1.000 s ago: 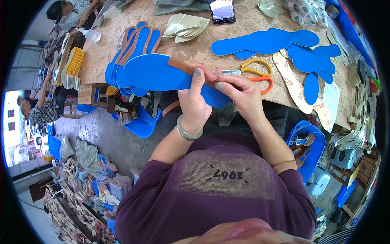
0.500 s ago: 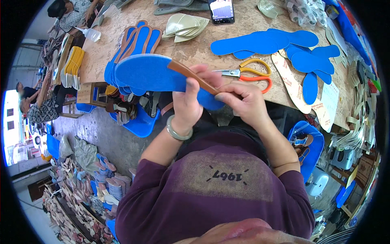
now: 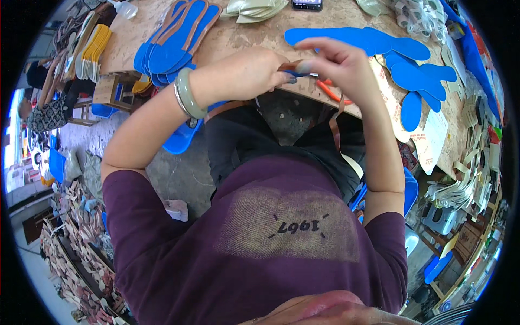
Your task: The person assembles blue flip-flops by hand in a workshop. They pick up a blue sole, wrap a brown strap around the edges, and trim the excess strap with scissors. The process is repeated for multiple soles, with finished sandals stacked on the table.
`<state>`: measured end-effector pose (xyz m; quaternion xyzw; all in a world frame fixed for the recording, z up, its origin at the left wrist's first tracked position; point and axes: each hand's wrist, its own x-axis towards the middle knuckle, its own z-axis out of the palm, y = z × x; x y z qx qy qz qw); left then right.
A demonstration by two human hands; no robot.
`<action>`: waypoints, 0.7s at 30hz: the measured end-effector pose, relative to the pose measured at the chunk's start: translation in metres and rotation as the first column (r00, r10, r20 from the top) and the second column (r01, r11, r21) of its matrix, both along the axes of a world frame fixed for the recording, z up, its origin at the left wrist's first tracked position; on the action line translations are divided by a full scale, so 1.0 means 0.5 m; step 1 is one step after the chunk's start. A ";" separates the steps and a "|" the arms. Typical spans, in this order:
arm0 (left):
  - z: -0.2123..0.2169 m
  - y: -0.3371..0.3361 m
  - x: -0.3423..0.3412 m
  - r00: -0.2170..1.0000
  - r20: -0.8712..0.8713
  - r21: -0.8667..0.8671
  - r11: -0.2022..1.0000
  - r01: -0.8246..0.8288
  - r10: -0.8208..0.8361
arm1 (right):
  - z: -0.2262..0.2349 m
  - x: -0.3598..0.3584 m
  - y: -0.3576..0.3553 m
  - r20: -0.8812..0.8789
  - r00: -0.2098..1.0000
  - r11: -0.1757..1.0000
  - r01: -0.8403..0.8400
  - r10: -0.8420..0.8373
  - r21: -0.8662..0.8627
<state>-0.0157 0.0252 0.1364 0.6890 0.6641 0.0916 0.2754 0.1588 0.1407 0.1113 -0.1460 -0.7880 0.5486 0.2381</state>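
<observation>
insole (image 3: 310,74), blue with brown trim at its edge, is held up over the near edge of the bench (image 3: 238,33); only a thin sliver shows, the rest hidden by fingers. the left hand (image 3: 252,73) is closed around it, while the right hand (image 3: 344,65) has its thumb against the trim and its forefinger raised; whether that one grips, i cannot tell. a narrow brown strip (image 3: 336,132) with a pale end dangles below the right hand. orange-handled scissors (image 3: 332,94) lie behind the right hand, partly covered by it. a fan of trimmed insoles (image 3: 168,57) lies to the left, loose blue insoles (image 3: 360,40) to the right, and a phone (image 3: 307,5) at the back. the held insole's visible edge runs roughly left to right, nearly edge-on; which end is the toe cannot be told.
</observation>
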 end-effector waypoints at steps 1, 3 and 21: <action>0.000 0.003 -0.001 0.993 0.111 -0.069 0.997 -0.025 0.032 | -0.003 0.007 0.016 -0.039 0.999 0.980 -0.019 0.011 -0.196; 0.012 -0.005 0.013 0.968 0.234 -0.128 0.990 -0.065 0.093 | -0.027 0.017 0.035 -0.196 0.981 0.879 -0.100 0.008 -0.466; -0.113 0.003 0.106 0.146 0.984 -0.027 0.898 -0.439 0.100 | -0.077 -0.016 -0.066 -0.401 0.795 0.604 -0.055 -0.455 -0.795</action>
